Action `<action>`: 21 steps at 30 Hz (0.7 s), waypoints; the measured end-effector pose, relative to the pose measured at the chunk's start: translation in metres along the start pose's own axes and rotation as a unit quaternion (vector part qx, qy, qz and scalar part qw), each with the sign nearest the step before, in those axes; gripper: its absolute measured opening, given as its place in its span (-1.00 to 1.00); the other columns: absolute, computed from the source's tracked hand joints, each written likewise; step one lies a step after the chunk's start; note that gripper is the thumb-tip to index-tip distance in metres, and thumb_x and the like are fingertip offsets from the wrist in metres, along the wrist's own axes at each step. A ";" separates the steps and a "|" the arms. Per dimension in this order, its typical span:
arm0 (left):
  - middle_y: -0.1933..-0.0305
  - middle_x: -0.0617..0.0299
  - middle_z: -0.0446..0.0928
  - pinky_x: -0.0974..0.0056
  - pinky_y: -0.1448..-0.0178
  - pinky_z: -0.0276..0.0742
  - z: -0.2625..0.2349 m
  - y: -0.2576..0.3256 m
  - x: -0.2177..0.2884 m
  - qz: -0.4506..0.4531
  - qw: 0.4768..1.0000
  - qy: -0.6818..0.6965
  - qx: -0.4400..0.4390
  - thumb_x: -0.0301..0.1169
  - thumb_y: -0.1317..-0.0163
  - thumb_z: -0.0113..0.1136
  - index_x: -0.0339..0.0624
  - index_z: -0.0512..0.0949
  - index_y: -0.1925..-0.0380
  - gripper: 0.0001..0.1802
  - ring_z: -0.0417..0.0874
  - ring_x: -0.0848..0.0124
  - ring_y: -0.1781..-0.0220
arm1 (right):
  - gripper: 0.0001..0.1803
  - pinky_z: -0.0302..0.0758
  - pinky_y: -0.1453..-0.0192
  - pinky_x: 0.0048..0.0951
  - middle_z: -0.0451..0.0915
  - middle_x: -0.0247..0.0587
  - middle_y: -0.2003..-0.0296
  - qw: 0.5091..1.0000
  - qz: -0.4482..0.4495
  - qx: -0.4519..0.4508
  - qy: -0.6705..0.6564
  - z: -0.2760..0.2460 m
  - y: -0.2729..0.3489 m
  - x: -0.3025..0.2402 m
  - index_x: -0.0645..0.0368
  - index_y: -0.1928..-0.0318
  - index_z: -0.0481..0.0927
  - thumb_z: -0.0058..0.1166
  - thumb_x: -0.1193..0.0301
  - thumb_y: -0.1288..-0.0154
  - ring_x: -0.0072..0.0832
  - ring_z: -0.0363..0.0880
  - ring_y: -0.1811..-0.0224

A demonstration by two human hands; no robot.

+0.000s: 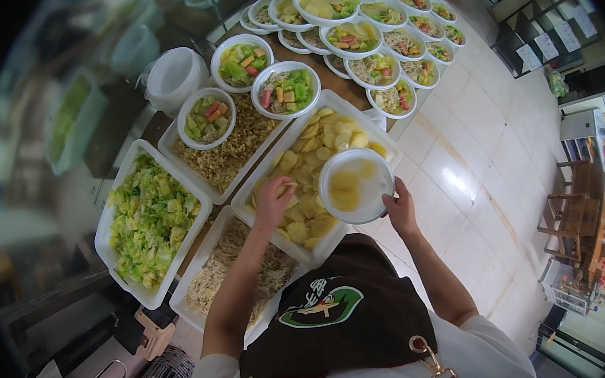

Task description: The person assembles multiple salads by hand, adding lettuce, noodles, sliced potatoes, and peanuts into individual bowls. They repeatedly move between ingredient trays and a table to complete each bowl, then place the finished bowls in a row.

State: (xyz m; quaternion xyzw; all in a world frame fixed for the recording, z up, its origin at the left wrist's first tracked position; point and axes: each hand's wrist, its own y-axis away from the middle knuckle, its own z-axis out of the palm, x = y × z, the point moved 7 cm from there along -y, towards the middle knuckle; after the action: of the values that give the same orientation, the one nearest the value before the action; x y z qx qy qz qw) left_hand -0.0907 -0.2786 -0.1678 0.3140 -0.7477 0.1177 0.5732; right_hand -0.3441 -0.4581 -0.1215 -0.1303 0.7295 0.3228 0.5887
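Note:
My right hand grips the rim of a round white plastic bowl, tilted over the near right part of a tray. A few thin yellow potato slices lie inside this bowl, toward its left. The left hand is at the left side of the white tray heaped with potato slices. Its fingers are closed around some slices, partly hidden from me. Left of my forearm is a tray of pale shredded noodle-like food, and beyond it a tray of chopped green lettuce.
A tray of brown noodles supports a filled bowl. Two more filled bowls stand behind it, beside a stack of empty bowls. Many filled bowls are piled at the back right. Tiled floor and wooden chairs lie right.

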 end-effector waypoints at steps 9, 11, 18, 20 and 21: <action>0.17 0.03 0.47 0.08 0.07 0.44 0.016 0.015 0.128 0.204 0.962 -0.169 0.063 -0.42 -0.02 0.26 -0.19 0.50 0.18 -0.69 0.52 0.07 0.12 | -0.49 0.47 0.50 -0.53 0.54 -0.25 0.42 0.999 -0.004 -0.035 0.033 0.043 0.005 -0.017 0.23 -0.22 0.25 -0.12 0.59 -0.22 -0.61 0.49 0.56; 0.19 -0.01 0.47 0.08 0.11 0.46 -0.016 0.014 0.081 0.096 0.982 -0.139 0.081 -0.40 -0.02 0.24 -0.17 0.48 0.15 -0.66 0.53 0.08 0.12 | -0.50 0.45 0.50 -0.56 0.53 -0.24 0.38 0.999 -0.031 -0.008 0.018 0.022 0.000 0.000 0.23 -0.20 0.27 -0.13 0.61 -0.22 -0.64 0.47 0.54; 0.24 0.00 0.47 0.10 0.25 0.52 0.058 0.075 -0.005 0.031 0.890 -0.435 -0.134 -0.39 -0.08 0.11 -0.13 0.44 0.14 -0.70 0.58 0.07 0.24 | -0.56 0.49 0.52 -0.53 0.54 -0.16 0.32 0.995 -0.036 0.076 0.057 -0.019 0.008 -0.005 0.25 -0.14 0.29 -0.18 0.61 -0.20 -0.55 0.53 0.54; 0.29 0.00 0.48 0.09 0.26 0.52 0.060 0.075 -0.004 0.049 0.928 -0.354 -0.102 -0.39 -0.08 0.08 -0.13 0.44 0.15 -0.72 0.58 0.06 0.27 | -0.55 0.49 0.53 -0.52 0.53 -0.19 0.36 0.995 -0.032 0.077 0.050 -0.018 0.011 0.001 0.23 -0.14 0.29 -0.15 0.59 -0.19 -0.57 0.52 0.56; 0.30 -0.01 0.49 0.10 0.25 0.52 0.057 0.074 -0.005 0.051 0.934 -0.344 -0.085 -0.42 -0.08 0.09 -0.15 0.45 0.17 -0.73 0.58 0.06 0.26 | -0.55 0.49 0.53 -0.52 0.52 -0.20 0.36 0.996 -0.031 0.078 0.043 -0.015 0.012 0.000 0.23 -0.14 0.29 -0.15 0.59 -0.19 -0.57 0.51 0.56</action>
State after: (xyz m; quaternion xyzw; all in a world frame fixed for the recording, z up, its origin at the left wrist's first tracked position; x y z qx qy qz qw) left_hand -0.1792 -0.2501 -0.1773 0.2473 -0.9213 -0.0327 0.2984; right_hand -0.3626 -0.4582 -0.1167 -0.1202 0.7729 0.2410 0.5746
